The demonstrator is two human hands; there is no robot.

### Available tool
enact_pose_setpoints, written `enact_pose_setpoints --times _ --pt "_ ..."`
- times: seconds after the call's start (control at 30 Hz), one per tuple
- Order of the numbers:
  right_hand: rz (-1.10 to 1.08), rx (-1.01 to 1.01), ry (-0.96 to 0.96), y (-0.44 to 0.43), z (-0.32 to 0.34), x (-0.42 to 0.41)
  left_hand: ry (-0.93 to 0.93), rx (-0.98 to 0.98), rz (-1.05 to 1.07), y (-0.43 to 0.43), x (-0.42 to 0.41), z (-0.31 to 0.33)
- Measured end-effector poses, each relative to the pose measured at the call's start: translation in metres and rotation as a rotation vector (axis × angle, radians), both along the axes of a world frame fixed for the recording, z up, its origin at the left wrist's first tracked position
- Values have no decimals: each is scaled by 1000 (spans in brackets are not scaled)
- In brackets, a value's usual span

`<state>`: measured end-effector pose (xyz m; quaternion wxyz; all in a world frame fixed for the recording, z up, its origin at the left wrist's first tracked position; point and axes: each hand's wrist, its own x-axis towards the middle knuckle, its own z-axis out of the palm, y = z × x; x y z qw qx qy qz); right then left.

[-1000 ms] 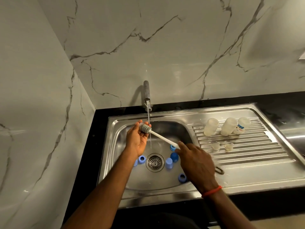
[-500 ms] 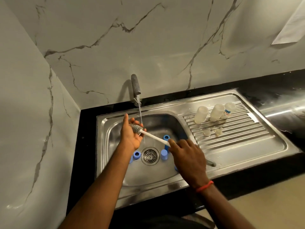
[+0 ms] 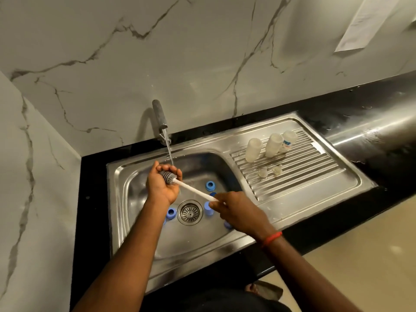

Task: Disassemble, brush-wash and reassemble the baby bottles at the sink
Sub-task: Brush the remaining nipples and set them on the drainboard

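3 bottles (image 3: 273,145), seemingly inverted, on steel drainboard (image 3: 315,174) below marble wall (image 3: 202,64).

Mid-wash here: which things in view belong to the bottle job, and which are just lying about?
Job: brush, gripped by left hand and right hand; three bottles and two teats on the drainboard; blue caps in the sink; running tap.
Not part of it: white sheet on the wall; red wristband.
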<state>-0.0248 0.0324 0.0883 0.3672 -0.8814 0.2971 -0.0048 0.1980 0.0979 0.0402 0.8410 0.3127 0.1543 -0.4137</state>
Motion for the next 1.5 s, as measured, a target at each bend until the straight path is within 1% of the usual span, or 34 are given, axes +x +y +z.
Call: enact_pose_setpoints --times 0.07,0.1,0.13,0.2,0.27,0.37,0.43,0.53,0.57,0.73,0.83,0.93,1.17,1.27,1.4,1.47,1.5 --pt "56 -534 -7 6 -10 -9 22 92 49 -9 0 1" --pt "71 -735 -14 9 -14 -14 30 144 72 -11 2 2" --pt "79 -862 -28 9 -17 -20 37 203 91 -14 5 2" --pt "73 -972 -115 0 -20 -31 47 329 129 -14 16 -3" --pt "50 -943 -159 -19 -19 -40 27 421 157 -9 27 -11" --pt "16 -812 -76 -40 -17 -51 -17 463 115 -12 21 -16" --pt "-54 -730 -40 -43 -13 -54 -29 398 60 -21 5 -12" --pt "-157 -469 -64 -53 -11 -59 -35 294 -4 -37 -21 -8" --pt "-162 -421 -74 -57 -13 -62 -18 270 2 -42 -25 -8" --pt "-172 -354 -85 -78 -39 -78 22 273 87 -62 -9 -11" --pt "-192 -323 -68 -88 -57 -84 130 157 209 -74 13 -14" --pt "-202 -252 -73 -93 -61 -85 172 87 272 -81 26 -16" --pt "-153 -182 -83 -100 -66 -82 204 -25 286 -81 38 -31" --pt "-145 -197 -86 -102 -64 -81 230 -51 290 -80 40 -38" --pt "-173 -195 -75 -106 -66 -77 188 -67 269 -73 37 -37" --pt "-185 -188 -79 -107 -63 -73 181 -56 236 -71 38 -37" --pt "-187 -185 -83 -107 -61 -71 148 -25 214 -72 39 -36"
